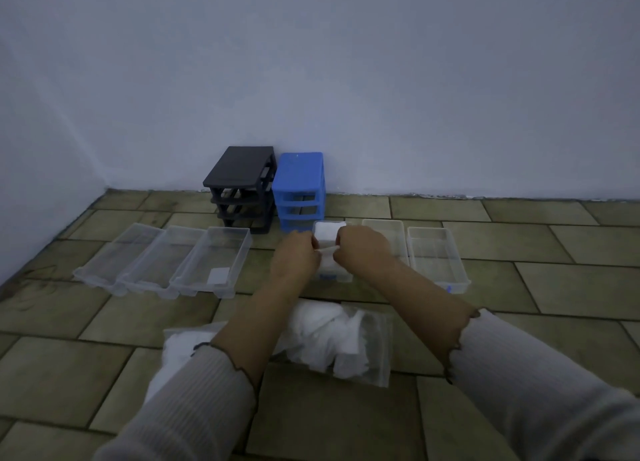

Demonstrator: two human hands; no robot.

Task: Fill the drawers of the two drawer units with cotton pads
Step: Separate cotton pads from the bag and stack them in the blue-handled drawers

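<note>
Fingers of both hands, left hand and right hand, pinch one cotton pad over the half-filled drawer. I read this as mid-fill; next, lay it flat, then reach for the bag.

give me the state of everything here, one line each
black drawer unit: upright by the wall, slots empty
blue drawer unit: upright, slots empty
three left drawers: out on the floor, one pad in the rightmost
middle drawer: holds pads
left hand, right hand: pinching a cotton pad
bag of pads: lying on the floor
</note>
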